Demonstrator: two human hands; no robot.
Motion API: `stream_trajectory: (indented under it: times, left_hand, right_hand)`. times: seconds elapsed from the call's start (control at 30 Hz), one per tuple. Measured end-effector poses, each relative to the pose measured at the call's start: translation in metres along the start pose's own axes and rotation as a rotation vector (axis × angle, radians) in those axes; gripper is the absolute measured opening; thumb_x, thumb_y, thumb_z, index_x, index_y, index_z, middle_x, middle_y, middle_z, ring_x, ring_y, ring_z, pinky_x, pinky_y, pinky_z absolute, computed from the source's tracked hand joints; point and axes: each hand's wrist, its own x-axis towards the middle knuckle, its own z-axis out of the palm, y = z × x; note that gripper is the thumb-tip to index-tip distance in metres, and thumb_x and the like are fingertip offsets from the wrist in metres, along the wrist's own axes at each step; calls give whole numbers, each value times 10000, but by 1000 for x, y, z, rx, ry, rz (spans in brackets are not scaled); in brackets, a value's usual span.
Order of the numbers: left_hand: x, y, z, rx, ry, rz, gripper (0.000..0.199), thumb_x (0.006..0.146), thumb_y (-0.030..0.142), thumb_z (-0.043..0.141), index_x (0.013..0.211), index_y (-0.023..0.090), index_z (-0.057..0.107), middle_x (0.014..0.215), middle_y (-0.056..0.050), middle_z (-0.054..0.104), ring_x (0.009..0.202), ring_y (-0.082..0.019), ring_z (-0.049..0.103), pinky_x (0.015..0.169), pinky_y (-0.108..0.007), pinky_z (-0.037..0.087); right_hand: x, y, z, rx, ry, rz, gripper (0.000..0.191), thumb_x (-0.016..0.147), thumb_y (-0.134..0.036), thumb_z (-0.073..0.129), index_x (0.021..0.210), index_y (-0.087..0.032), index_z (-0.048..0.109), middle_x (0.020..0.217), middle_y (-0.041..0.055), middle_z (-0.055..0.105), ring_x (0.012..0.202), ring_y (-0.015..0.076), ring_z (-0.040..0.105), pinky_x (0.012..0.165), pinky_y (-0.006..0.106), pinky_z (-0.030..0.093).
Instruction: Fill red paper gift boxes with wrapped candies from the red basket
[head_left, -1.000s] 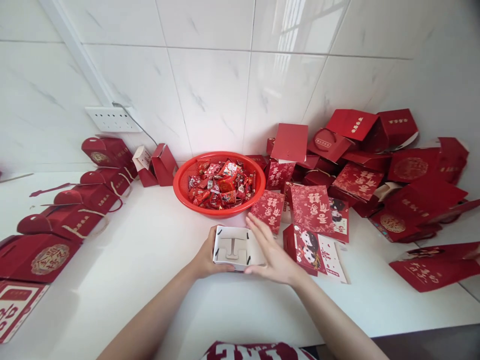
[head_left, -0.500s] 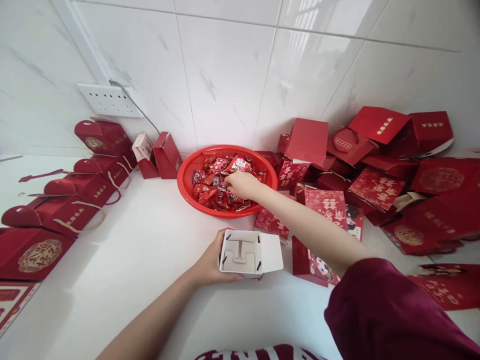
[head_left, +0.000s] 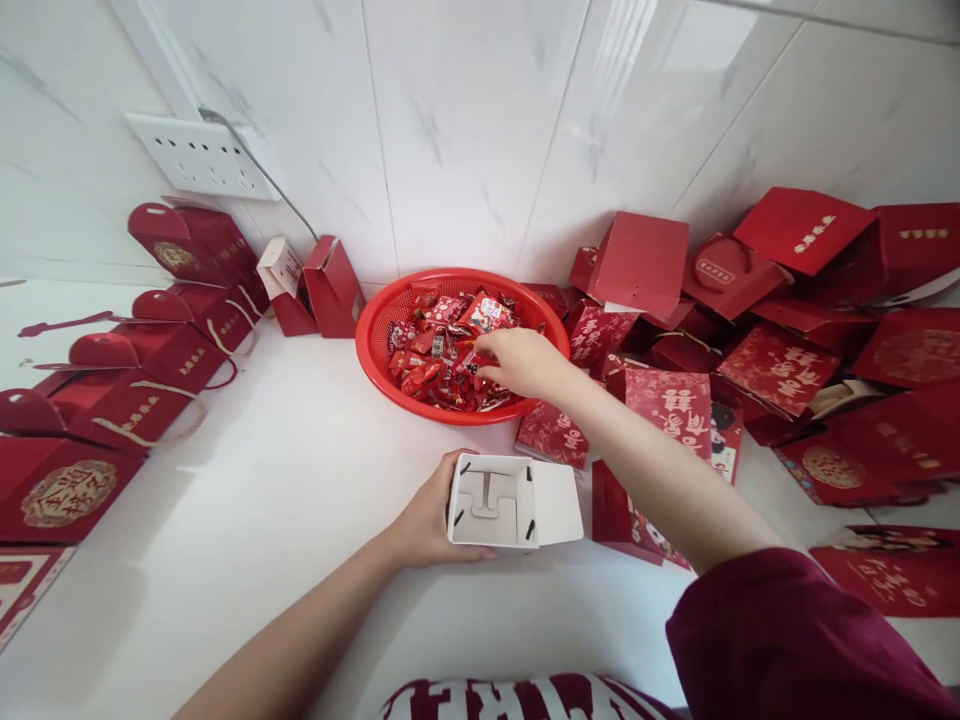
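My left hand (head_left: 433, 522) is wrapped round the left side of a small paper box (head_left: 491, 505). Its white inside faces up, with the lid flap folded out to the right and black cord ends at the corners; no contents show in it. Farther back stands a red plastic basket (head_left: 373, 368) heaped with wrapped candies (head_left: 427, 375), mostly red. My right hand (head_left: 521, 362) reaches into its right part, fingers curled and pinching at a wrapped candy; the fingertips are partly lost among the wrappers.
Red gift boxes with cord handles (head_left: 154, 410) line the left side. Two small boxes (head_left: 331, 287) stand by the wall. A pile of red boxes (head_left: 780, 365) fills the right. A white power strip (head_left: 202, 157) with a cable hangs on the tiled wall.
My right hand has shifted slightly to the right within the basket. My left hand still holds the box in about the same place. The camera view has tilted down a little.
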Motion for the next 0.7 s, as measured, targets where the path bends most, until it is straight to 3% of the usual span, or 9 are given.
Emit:
stream_trajectory:
  times: [0.1,0.2,0.33,0.47,0.6,0.7]
  left_hand:
    - [-2,0,5,53,-12,21,983,608,436,888,1374,234,304,1307,-133,501,1180,-331,548,978,-460,478]
    - [-5,-4,10,168,62,112,1023,579,414,903,1387,257,295,1328,-135,465,1202,-339,536,1002,-481,468]
    - [-7,-11,12,335,200,263,1072,561,385,907,1411,283,262,1352,-141,427,1263,-367,492,1053,-550,421]
    - [-6,-11,12,344,213,241,1071,588,396,889,1435,280,245,1366,-142,427,1251,-363,511,1025,-544,454]
    - [-4,-11,13,305,181,190,1027,618,364,881,1429,259,260,1381,-153,418,1224,-340,542,1020,-518,469]
    - [-4,-12,13,282,166,180,1038,617,327,889,1435,258,253,1391,-159,414,1252,-348,525,1047,-526,451]
  right_hand:
    - [-43,-1,-21,246,137,-68,188,947,-310,576,1020,-152,646,962,44,706,894,193,650,773,297,477]
    - [-87,-5,-34,476,161,-137,193,926,-349,614,889,-162,645,809,-15,665,746,141,620,696,258,471]
    - [-126,-9,-35,523,159,-178,194,932,-378,597,958,-199,669,875,-8,685,792,159,642,729,282,503]
    - [-139,-20,-24,398,81,-227,139,916,-268,633,1035,-223,691,971,25,704,886,203,661,773,321,515]
    - [-131,-49,-2,149,-103,-271,203,897,-60,556,984,-150,716,952,92,719,895,246,677,749,349,511]
    - [-118,-71,19,6,-282,-283,229,893,-20,521,971,-81,727,980,162,731,952,301,689,801,392,510]
